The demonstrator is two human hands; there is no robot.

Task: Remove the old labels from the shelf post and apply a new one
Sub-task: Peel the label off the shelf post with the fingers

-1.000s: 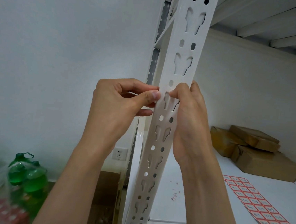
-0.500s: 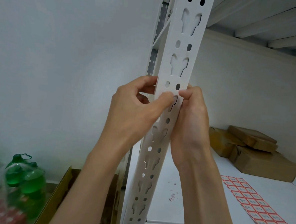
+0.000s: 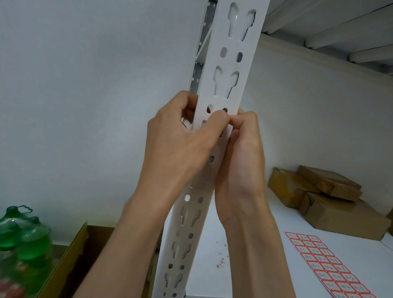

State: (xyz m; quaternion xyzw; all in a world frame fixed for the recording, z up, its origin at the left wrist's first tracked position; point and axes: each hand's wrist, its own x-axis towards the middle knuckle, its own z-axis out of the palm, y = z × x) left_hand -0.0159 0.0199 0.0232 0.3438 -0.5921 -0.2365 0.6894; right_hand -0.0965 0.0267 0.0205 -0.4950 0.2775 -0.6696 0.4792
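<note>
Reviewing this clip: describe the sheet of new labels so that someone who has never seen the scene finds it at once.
Start at the white shelf post that both hands work on, then look right and down to the white shelf board. The label sheet lies flat near the board's front edge, in front of the brown parcels. It is the only flat thing there: a grid of small red-bordered stickers.

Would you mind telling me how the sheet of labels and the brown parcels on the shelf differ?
The sheet of labels lies flat near the shelf's front edge; the brown parcels are bulky, stacked further back. The sheet is white with red-bordered stickers; the parcels are plain brown. Both rest on the same shelf.
</note>
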